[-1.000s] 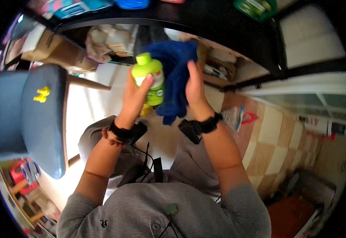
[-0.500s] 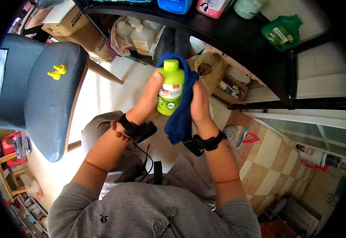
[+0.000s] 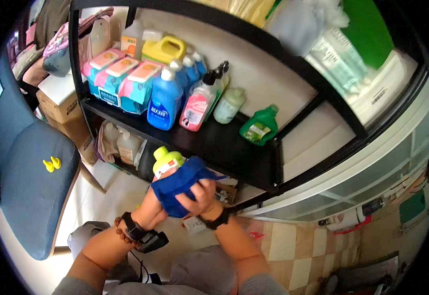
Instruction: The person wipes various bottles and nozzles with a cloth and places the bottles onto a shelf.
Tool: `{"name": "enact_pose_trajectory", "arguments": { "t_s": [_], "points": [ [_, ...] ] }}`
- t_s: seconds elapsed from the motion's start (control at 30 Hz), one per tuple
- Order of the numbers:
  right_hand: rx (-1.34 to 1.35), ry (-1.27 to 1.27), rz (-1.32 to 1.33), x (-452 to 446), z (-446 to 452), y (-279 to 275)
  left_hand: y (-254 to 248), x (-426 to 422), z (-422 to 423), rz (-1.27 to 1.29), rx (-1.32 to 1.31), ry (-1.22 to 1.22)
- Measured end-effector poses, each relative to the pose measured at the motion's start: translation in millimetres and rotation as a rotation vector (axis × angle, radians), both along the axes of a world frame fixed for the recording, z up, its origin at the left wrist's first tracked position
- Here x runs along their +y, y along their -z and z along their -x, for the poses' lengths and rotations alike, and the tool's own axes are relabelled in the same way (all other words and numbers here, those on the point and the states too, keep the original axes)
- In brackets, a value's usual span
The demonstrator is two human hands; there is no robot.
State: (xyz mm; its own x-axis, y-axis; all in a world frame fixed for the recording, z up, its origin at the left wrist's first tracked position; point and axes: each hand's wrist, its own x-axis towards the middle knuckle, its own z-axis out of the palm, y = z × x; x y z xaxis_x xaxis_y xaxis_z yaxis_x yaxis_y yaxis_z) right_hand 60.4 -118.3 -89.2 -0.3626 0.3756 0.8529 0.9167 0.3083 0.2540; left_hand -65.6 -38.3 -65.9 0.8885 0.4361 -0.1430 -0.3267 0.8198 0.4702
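Observation:
A yellow-green bottle (image 3: 164,156) with a matching cap is tilted in front of the black shelf, its lower part hidden by a dark blue cloth (image 3: 176,188). My left hand (image 3: 149,210) is closed around the bottle from below and to the left, its fingers partly covered. With bent fingers my right hand (image 3: 202,197) grips the cloth and presses it against the bottle's right side. Just beyond, a green bottle (image 3: 260,127), a pale green bottle (image 3: 229,105), a pink-labelled pump bottle (image 3: 198,105) and a blue bottle (image 3: 165,101) stand on the shelf.
Several wipes packs (image 3: 137,81) and a yellow jug (image 3: 164,49) share the black shelf (image 3: 214,147). Left of it is a blue chair (image 3: 32,191) with two small yellow nozzles (image 3: 52,164) on its seat. Cardboard boxes (image 3: 59,108) stand behind the chair.
My view has tilted up, showing more of the shelf. The bottle has tipped over to the left, and my right hand has brought the cloth across the front of it.

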Motion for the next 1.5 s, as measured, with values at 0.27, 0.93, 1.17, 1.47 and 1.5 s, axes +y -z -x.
{"name": "enact_pose_trajectory", "arguments": {
  "t_s": [0.27, 0.93, 1.17, 1.47, 1.5],
  "points": [
    [-0.027, -0.022, 0.21, -17.3, 9.8, -170.3, -131.7, -7.7, 12.7, 0.016, -0.269, 0.032],
    [1.176, 0.003, 0.099, -24.5, 72.6, -58.2, -31.1, -23.7, 19.3, -0.844, -0.225, -0.174],
    [1.489, -0.28, 0.359, -40.7, 80.4, -70.0, 2.1, -2.9, 19.3, -0.928, -0.152, 0.008],
    [2.631, -0.934, 0.46, -33.2, 72.3, -33.1, 10.7, 35.8, 25.5, -1.66, -0.116, -0.297],
    [2.366, -0.598, 0.387, -33.0, 91.5, -46.0, 11.9, 28.8, 24.7, -1.611, -0.086, -0.352]
  ]
}}
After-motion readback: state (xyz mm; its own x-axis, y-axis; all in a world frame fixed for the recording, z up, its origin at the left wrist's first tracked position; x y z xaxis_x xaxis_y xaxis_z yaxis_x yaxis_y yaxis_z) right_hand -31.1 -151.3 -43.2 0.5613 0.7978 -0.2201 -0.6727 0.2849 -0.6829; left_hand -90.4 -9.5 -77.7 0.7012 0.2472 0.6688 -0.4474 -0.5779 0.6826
